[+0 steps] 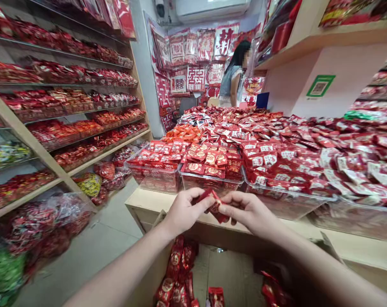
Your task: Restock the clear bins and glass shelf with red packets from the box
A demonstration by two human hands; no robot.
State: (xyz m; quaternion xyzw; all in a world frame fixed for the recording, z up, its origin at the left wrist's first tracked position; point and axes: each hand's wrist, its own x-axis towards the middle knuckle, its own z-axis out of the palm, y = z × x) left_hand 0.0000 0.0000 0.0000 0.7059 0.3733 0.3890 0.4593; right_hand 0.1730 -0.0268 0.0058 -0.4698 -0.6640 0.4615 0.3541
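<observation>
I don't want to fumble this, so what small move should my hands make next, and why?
I'd probably raise your left hand and right hand slightly, bringing the red packet over the clear bin straight ahead: both grips pinch it in front of that bin's wall, and similar red packets fill the bin.

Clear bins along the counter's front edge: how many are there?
4, side by side on the counter: the left-end bin, the second bin next to it, the third bin, and the fourth bin at the picture's right edge. Others may be hidden farther back.
</observation>
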